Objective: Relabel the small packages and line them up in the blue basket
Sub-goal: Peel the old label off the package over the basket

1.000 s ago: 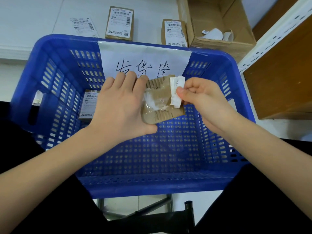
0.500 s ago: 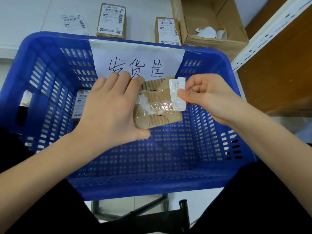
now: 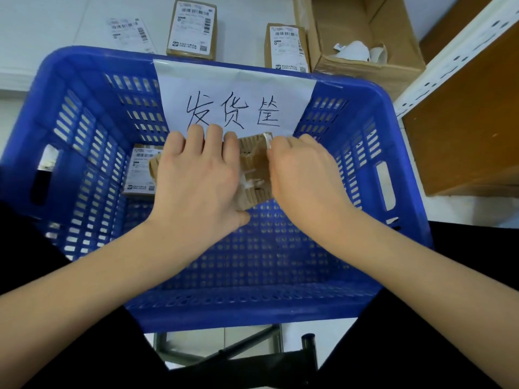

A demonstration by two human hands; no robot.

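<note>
1. The left hand lies on top of a small brown package, fingers bent over its far edge and thumb under its near edge, so it grips it.
2. The right hand is at the right side of the package. Its fingers pinch a white label at the top right corner.
3. The package is held up over the inside of the blue basket, near the far wall.
4. A second package with a white label lies in the basket's far left part, partly behind the left hand.
5. A paper sign with black writing hangs on the far wall.
6. Past the basket, two more packages and a loose label sheet lie on a white top, beside an open box.
</note>
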